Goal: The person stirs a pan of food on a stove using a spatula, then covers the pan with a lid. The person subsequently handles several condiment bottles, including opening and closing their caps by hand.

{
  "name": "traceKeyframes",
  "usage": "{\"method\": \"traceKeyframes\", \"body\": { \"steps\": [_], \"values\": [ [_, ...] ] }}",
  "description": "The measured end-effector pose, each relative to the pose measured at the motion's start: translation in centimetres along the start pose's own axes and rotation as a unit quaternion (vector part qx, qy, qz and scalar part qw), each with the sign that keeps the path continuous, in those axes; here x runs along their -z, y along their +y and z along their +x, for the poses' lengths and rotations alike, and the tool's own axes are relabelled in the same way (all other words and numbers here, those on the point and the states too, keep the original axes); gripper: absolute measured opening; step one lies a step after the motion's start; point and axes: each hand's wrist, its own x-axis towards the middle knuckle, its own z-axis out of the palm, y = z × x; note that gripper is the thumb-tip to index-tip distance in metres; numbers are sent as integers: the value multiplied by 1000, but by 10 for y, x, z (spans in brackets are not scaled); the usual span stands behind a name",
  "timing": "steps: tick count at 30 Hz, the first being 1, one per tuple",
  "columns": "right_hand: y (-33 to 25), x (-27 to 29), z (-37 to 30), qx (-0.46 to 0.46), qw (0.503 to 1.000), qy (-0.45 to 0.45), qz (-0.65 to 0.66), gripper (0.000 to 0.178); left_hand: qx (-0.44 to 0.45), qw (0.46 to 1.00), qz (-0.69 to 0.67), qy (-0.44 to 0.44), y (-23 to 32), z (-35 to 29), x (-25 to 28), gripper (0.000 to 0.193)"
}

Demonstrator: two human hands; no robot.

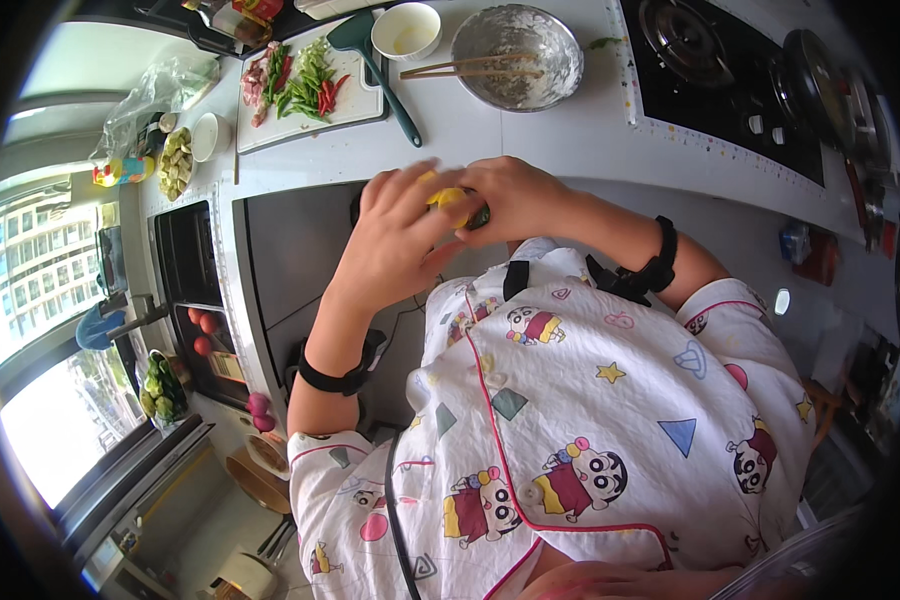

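Observation:
My right hand (505,195) is closed around a dark container with a yellow top (454,208), in front of my body and just below the counter's front edge. Most of the container is hidden by my fingers, so its exact kind does not show. Over the yellow top lies my left hand (400,225), its fingers blurred by motion; whether they grip the top cannot be made out.
On the counter stand a metal bowl (483,85) with whitish residue and chopsticks (470,68), a white bowl (407,36), a green spatula (400,112) and a cutting board (358,112) with cut peppers and meat. A gas stove (740,110) is at right.

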Motion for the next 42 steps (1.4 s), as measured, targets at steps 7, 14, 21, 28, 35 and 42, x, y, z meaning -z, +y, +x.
{"method": "traceKeyframes", "body": {
  "steps": [7, 14, 21, 28, 35, 42],
  "values": [
    [10, 17, -6, 36, 999, 9, -7, 39, 182, 974, -136, 2, 11, 18, -16, 20],
    [19, 33, -9, 70, 992, 100, 16, 39, 349, 830, -430, 69, 7, 7, -6, 30],
    [7, 29, 1, 140, 983, 85, 80, 43, 307, 604, -725, 123, 0, -13, -10, 47],
    [-16, 7, 25, 158, 980, 46, 109, 41, 208, 508, -816, 183, -3, -46, -10, 53],
    [-55, -31, 54, 195, 973, 12, 126, 41, 199, 533, -791, 225, -4, -102, 7, 49],
    [-107, -85, 80, 227, 966, -24, 120, 42, 223, 531, -766, 286, -2, -178, 32, 44]
  ]
}}
